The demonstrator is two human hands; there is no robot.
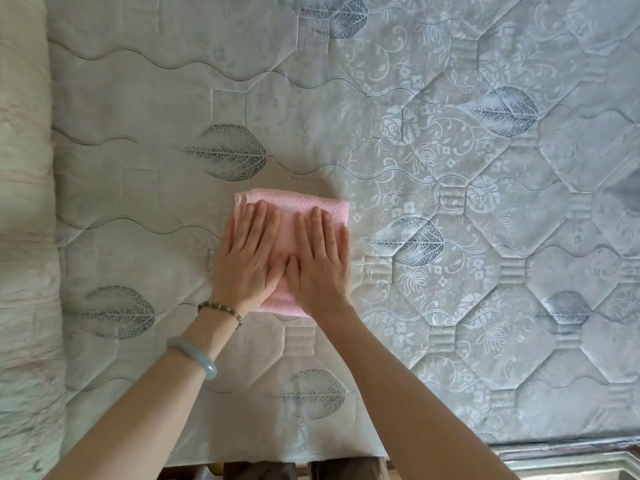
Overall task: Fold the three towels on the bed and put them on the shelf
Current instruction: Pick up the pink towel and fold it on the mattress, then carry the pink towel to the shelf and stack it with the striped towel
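Towel (334, 211), pink and folded small, lies on the bed (485, 202) just toward six o'clock of centre. My left hand (247, 258) and right hand (322, 268) press flat on it, fingers straight and close together, flattening the creases, I judge.

Half-hidden pink towel (287, 223) on cropped mattress (485, 202)

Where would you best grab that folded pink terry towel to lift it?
Pinch the folded pink terry towel by its left and right edges, coming from both sides, thumbs on top: it lies flat, layers stacked, loose at the far-left corner.
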